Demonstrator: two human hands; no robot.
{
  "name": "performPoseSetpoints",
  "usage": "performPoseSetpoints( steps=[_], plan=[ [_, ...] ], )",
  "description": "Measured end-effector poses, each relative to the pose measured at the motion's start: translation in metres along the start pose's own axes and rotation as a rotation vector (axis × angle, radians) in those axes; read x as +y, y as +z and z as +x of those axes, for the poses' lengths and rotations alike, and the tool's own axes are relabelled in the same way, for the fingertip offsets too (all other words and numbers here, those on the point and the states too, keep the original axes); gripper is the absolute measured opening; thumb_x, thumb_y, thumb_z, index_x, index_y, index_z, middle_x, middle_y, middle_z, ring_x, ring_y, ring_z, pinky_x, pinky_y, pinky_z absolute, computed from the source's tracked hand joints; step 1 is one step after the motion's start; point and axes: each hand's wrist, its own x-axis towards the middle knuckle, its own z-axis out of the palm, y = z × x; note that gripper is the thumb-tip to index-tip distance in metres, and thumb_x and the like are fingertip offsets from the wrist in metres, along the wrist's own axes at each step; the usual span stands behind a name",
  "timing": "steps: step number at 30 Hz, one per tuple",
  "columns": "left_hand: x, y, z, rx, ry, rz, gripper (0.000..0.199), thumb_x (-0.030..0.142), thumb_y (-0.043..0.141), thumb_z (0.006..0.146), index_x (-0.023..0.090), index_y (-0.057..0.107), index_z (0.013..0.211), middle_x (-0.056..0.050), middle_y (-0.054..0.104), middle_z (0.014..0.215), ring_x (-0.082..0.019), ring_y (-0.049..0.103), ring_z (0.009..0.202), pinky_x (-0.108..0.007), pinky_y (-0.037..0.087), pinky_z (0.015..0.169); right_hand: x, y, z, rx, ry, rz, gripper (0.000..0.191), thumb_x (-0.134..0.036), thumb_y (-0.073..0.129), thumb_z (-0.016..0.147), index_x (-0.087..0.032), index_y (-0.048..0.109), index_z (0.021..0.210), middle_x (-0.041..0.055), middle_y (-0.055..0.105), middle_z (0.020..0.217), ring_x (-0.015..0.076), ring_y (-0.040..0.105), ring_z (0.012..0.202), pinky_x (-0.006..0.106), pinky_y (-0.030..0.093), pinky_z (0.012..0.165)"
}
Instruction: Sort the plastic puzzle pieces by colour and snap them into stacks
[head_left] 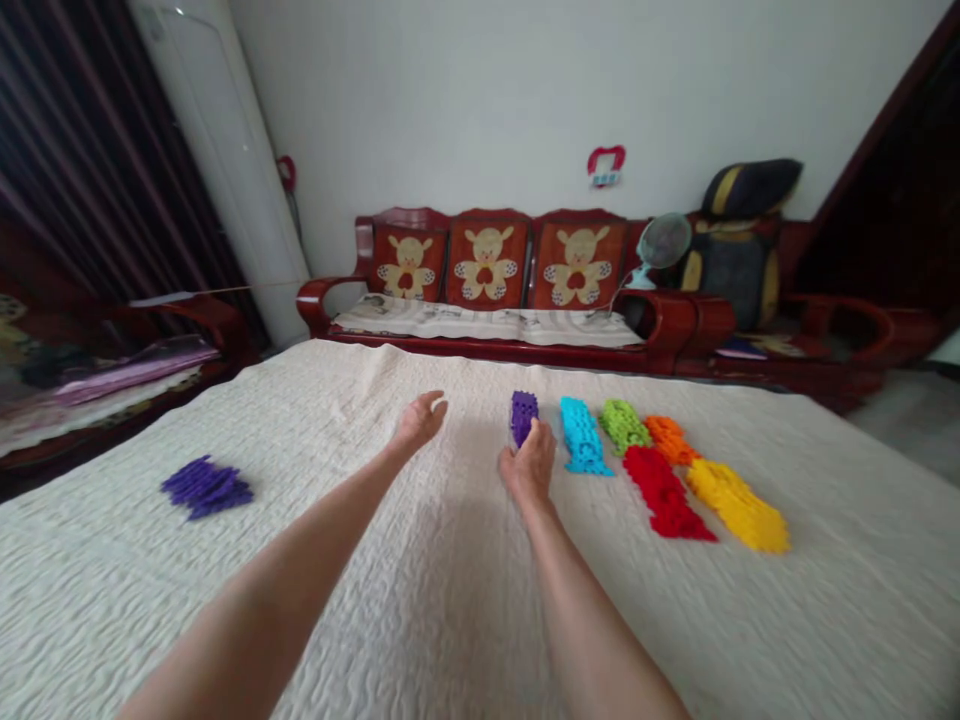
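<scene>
A row of purple plastic pieces [524, 408] with notched edges lies near the middle of the cloth-covered table. My right hand [529, 458] is closed around its near end, with the thumb on the left side and the fingers on the right. Over the cloth to the left, my left hand [421, 420] is empty, its thumb and fingers apart. Farther left sits a loose heap of purple pieces [207, 487]. Just right of my right hand is a row of light blue pieces [585, 436].
Green [625, 426], orange [671, 440], red [667, 495] and yellow pieces [739, 505] form separate rows on the right. A quilted cream cloth [450, 590] covers the table. Beyond its far edge stand a wooden sofa [487, 348] and a small fan [664, 242].
</scene>
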Motion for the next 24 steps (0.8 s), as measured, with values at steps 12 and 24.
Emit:
performPoseSetpoints(
  steps=[12,24],
  plan=[
    [0.102,0.149,0.059,-0.274,-0.006,-0.258,0.031,0.032,0.066,0.083,0.018,0.074,0.11,-0.009,0.072,0.122,-0.023,0.066,0.113,-0.029,0.05,0.099,0.02,0.014,0.006,-0.058,0.199,0.073,0.083,-0.017,0.061,0.071,-0.016,0.027,0.147,0.024,0.03,0.153,0.0445,0.027,0.142,0.062,0.029,0.111],
    [0.078,0.113,0.008,-0.301,0.057,-0.452,0.038,0.027,0.066,0.081,0.021,0.071,0.119,-0.003,0.076,0.109,-0.019,0.068,0.103,-0.033,0.052,0.099,-0.005,0.0,0.007,-0.113,0.176,-0.097,0.072,-0.018,0.054,0.079,-0.01,0.032,0.147,0.0254,0.057,0.125,0.0397,0.054,0.12,0.055,0.04,0.1]
  ],
)
